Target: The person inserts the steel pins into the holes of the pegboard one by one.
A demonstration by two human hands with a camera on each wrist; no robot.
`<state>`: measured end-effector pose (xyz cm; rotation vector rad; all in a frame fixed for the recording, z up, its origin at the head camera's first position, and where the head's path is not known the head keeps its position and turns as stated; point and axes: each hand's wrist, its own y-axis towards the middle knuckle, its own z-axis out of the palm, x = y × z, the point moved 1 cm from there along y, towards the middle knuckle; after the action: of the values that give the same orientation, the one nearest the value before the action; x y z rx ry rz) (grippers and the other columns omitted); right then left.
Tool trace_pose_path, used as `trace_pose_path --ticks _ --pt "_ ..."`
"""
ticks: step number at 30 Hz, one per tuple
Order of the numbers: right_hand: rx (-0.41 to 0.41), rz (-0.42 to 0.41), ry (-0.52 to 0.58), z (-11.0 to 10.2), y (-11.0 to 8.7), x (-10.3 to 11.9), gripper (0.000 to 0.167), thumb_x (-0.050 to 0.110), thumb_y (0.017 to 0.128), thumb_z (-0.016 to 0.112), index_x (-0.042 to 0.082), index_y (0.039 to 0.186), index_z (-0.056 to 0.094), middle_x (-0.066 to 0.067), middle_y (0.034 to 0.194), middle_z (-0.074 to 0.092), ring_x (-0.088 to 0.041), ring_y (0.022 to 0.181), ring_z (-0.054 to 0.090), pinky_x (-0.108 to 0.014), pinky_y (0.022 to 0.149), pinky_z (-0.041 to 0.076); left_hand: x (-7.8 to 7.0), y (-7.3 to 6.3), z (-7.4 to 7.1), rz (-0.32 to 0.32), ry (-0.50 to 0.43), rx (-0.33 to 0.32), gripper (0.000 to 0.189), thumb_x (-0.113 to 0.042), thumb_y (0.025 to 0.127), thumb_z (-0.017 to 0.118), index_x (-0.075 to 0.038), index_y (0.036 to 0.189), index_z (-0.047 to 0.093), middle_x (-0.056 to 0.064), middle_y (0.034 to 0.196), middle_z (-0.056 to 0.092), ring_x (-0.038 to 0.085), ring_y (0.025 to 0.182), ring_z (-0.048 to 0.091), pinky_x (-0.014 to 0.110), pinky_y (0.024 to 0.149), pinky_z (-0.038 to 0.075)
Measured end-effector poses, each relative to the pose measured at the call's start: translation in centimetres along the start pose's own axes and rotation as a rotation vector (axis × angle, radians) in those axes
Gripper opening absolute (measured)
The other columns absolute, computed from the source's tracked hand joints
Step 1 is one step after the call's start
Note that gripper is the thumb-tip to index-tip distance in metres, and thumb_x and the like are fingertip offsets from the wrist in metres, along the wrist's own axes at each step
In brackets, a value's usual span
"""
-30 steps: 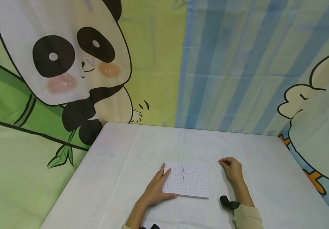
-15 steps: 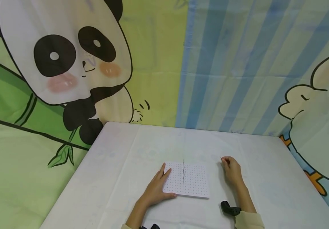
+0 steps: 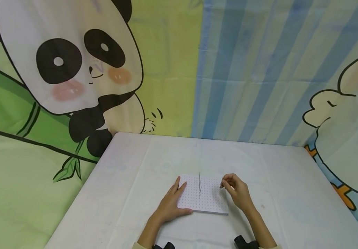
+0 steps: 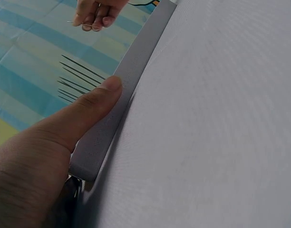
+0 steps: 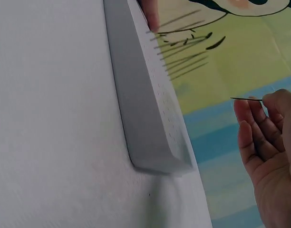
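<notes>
A white square board with rows of small holes lies flat on the table. Several thin dark needles stand in a row near its middle. My left hand rests at the board's left side, its fingers straight and spread at the far left corner. In the left wrist view its thumb presses along the front edge. My right hand is raised above the board's right edge, pinching one thin needle between thumb and fingers. That needle lies roughly level in the right wrist view, one end sticking out past the fingertips.
The table has a white cover. Behind it hang printed curtains, with a panda at the left and blue stripes at the back. A black wrist device sits on the right forearm.
My right hand has moved left and toward me with the needle, from the table beside the board to above its right edge. My left hand and the board stay put.
</notes>
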<state>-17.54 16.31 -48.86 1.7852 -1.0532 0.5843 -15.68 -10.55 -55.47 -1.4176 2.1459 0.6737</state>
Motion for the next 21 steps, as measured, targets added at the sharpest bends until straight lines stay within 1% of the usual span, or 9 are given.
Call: trace_pose_path --ticks 4,6,9,12,16,19,21 --pt "0.046 -0.056 0.069 0.9 -0.3 2.5 0.012 -0.01 0.083 0.061 -0.005 0.092 0.056 -0.013 0.077 0.063 -0.027 0.07 0.063 -0.028 0.066 0.053 0.0 0.1 0.0 -0.001 0.004 -0.001 0.106 -0.07 0.063 0.067 -0.015 0.146 0.03 0.005 0.155 0.003 0.032 0.136 0.02 0.05 0.103 0.029" --pt "0.064 -0.095 0.057 1.5 -0.5 3.0 0.014 -0.011 0.08 0.063 -0.005 0.091 0.056 -0.015 0.076 0.063 -0.027 0.069 0.064 -0.03 0.063 0.053 0.0 0.1 0.0 0.002 0.003 -0.003 0.106 -0.07 0.063 0.066 -0.016 0.146 0.03 0.005 0.155 0.004 0.032 0.136 0.02 0.05 0.103 0.03" --pt "0.087 -0.149 0.026 2.6 -0.8 2.5 0.017 -0.011 0.077 0.067 -0.001 0.089 0.058 -0.014 0.075 0.064 -0.022 0.068 0.065 -0.033 0.061 0.054 0.0 0.1 -0.1 0.007 -0.001 -0.007 0.106 -0.071 0.063 0.065 -0.016 0.146 0.03 0.005 0.155 0.004 0.031 0.137 0.019 0.05 0.103 0.03" --pt "0.11 -0.181 0.002 3.7 -1.3 1.4 0.02 -0.007 0.075 0.07 0.003 0.088 0.058 -0.008 0.077 0.066 -0.016 0.068 0.065 -0.032 0.063 0.055 0.0 0.0 -0.2 0.007 -0.001 -0.006 0.106 -0.073 0.062 0.063 -0.017 0.146 0.029 0.004 0.155 0.003 0.03 0.137 0.018 0.049 0.103 0.03" --pt "0.155 -0.209 0.008 4.8 -1.6 0.4 0.016 0.001 0.078 0.07 0.006 0.088 0.058 -0.003 0.08 0.068 -0.012 0.071 0.065 -0.028 0.067 0.054 0.0 0.0 -0.1 0.009 0.002 -0.004 0.107 -0.074 0.062 0.062 -0.017 0.146 0.029 0.005 0.155 0.004 0.03 0.137 0.019 0.049 0.102 0.031" --pt "0.174 -0.224 0.01 5.2 -1.7 0.3 0.013 0.005 0.081 0.069 0.006 0.088 0.058 -0.004 0.08 0.068 -0.011 0.071 0.066 -0.028 0.067 0.055 0.0 0.0 -0.2 0.012 0.004 -0.003 0.107 -0.075 0.062 0.061 -0.017 0.146 0.028 0.005 0.155 0.004 0.03 0.137 0.019 0.049 0.102 0.032" --pt "0.176 -0.222 -0.003 5.4 -1.7 0.4 0.013 0.005 0.081 0.069 0.005 0.088 0.058 -0.005 0.08 0.068 -0.012 0.07 0.066 -0.029 0.067 0.055 0.0 0.0 -0.2 0.012 0.006 -0.001 0.107 -0.075 0.062 0.061 -0.018 0.146 0.028 0.005 0.155 0.004 0.03 0.137 0.019 0.049 0.102 0.032"
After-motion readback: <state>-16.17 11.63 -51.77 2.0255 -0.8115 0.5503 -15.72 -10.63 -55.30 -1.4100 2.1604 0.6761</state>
